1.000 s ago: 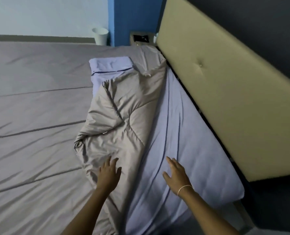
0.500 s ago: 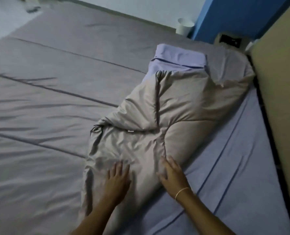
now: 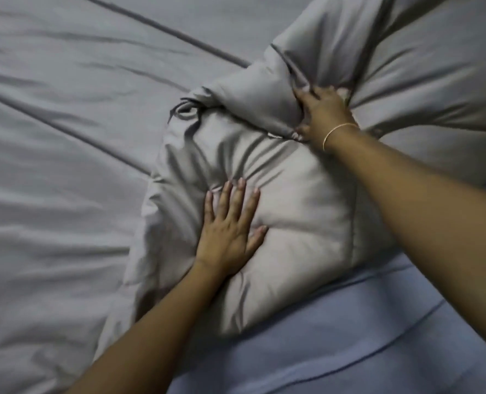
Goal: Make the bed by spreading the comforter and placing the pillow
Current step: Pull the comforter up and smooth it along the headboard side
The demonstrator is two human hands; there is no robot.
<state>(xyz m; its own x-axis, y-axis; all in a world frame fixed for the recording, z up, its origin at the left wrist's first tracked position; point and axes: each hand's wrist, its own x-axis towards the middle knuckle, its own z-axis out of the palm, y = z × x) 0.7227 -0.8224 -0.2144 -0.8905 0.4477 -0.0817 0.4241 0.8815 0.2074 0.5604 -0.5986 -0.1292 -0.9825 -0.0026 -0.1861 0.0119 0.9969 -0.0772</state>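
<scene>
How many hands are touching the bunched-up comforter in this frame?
2. The left hand lies flat, fingers spread, on the nearer padded section of the comforter. The right hand, with a thin bracelet at the wrist, grips a fold farther up.

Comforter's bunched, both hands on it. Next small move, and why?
Probably lift the fold with the right hand, whose fingers dig into it, and draw it open. The comforter lies bunched over the blue sheet, while the left hand presses flat, pinning the lower part.
</scene>
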